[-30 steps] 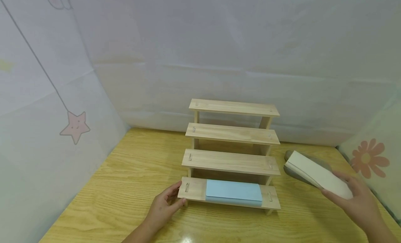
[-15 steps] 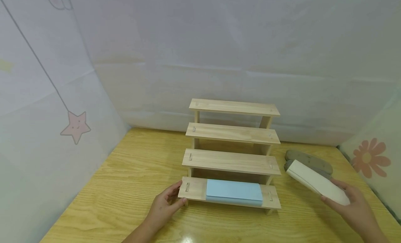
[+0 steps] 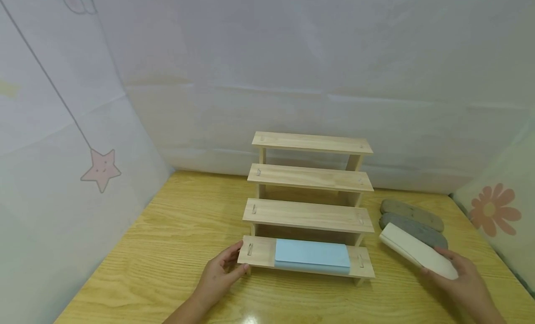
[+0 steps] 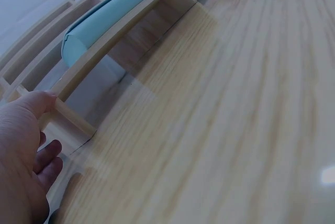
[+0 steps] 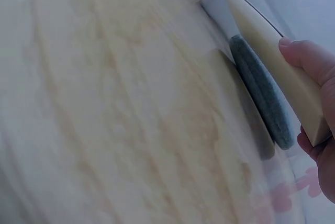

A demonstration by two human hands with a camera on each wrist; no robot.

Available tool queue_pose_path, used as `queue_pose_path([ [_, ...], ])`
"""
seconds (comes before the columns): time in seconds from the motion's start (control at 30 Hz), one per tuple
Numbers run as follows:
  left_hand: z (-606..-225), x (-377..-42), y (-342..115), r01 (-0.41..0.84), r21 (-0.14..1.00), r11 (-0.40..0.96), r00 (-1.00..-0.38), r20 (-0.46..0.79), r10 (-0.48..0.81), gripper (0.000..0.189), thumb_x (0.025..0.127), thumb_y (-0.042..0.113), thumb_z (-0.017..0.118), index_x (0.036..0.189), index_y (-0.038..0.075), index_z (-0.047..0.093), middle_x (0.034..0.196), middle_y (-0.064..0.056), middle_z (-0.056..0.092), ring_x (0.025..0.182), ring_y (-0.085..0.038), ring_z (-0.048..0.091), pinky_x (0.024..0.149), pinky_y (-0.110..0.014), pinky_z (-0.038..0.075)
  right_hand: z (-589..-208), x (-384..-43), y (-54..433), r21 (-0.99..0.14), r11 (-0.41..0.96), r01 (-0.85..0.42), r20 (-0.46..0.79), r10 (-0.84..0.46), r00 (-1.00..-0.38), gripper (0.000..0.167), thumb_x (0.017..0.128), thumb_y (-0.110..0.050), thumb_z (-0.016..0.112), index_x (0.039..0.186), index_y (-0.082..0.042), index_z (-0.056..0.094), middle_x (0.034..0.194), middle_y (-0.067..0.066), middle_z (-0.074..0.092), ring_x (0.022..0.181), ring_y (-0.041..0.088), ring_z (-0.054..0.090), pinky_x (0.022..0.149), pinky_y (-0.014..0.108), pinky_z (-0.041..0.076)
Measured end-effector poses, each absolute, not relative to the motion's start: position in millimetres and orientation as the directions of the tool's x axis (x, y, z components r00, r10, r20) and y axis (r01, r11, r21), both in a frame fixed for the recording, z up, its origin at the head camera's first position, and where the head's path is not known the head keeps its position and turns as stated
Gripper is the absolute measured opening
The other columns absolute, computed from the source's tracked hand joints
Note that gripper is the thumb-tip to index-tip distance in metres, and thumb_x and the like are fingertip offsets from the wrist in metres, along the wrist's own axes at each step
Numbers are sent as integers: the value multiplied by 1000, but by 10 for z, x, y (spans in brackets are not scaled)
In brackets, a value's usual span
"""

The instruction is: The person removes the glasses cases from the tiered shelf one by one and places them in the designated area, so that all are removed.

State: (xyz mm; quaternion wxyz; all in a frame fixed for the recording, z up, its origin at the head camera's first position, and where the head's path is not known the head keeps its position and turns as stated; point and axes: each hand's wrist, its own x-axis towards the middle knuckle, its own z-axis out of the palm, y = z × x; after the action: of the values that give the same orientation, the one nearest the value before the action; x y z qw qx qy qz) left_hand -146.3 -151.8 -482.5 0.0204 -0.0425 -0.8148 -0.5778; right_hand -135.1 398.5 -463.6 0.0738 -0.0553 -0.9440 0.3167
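My left hand point(image 3: 217, 275) holds the left end of the lowest step of a four-tier wooden display stand point(image 3: 309, 215); in the left wrist view the thumb lies on the step's front corner. A light blue glasses case point(image 3: 311, 254) rests on that step. To the right of the stand, my right hand point(image 3: 459, 282) grips one end of a cream glasses case point(image 3: 418, 250), thumb on one side and fingers on the other. The cream case is tilted, close to a dark grey fuzzy case point(image 3: 407, 225) on the table. Behind the grey one lies a brownish case point(image 3: 414, 213).
The stand's upper three steps bear nothing. A wood-grain table point(image 3: 175, 231) lies under everything. White cloth walls point(image 3: 292, 50) enclose the back and sides, printed with a pink star point(image 3: 101, 168) and a flower point(image 3: 495, 210).
My right hand has moved the cream case down and toward me, uncovering the grey and brownish cases behind it. The left hand and the stand look unchanged.
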Motion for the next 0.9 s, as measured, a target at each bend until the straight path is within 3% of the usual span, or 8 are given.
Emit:
queue_pose_path([
  [0.1, -4821, -1461, -1518, 90, 939, 332, -996, 79, 45, 60, 83, 23, 79, 138, 14, 56, 125, -7, 67, 116, -26, 63, 90, -26, 52, -4688, -1356, 3992, -611, 789, 67, 85, 149, -985, 78, 88, -38, 73, 142, 9, 39, 140, 43, 35, 121, 55, 35, 87, 66, 34],
  [0.37, -4790, -1458, -1509, 96, 944, 314, -995, 86, 48, 58, 84, 21, 78, 137, 13, 56, 124, -8, 68, 115, -24, 64, 90, -29, 53, -4752, -1379, 4020, -624, 774, 105, 10, 142, -990, 83, 89, -43, 71, 146, 6, 36, 145, 43, 29, 125, 56, 32, 90, 67, 34],
  [0.9, -4771, -1452, -1516, 81, 953, 292, -996, 65, 63, 60, 84, 23, 78, 138, 13, 55, 126, -9, 67, 115, -23, 63, 89, -25, 53, -4854, -1400, 4076, -600, 798, 49, 50, 98, -994, 80, 89, -40, 72, 144, 7, 38, 142, 42, 35, 124, 57, 35, 90, 66, 35],
])
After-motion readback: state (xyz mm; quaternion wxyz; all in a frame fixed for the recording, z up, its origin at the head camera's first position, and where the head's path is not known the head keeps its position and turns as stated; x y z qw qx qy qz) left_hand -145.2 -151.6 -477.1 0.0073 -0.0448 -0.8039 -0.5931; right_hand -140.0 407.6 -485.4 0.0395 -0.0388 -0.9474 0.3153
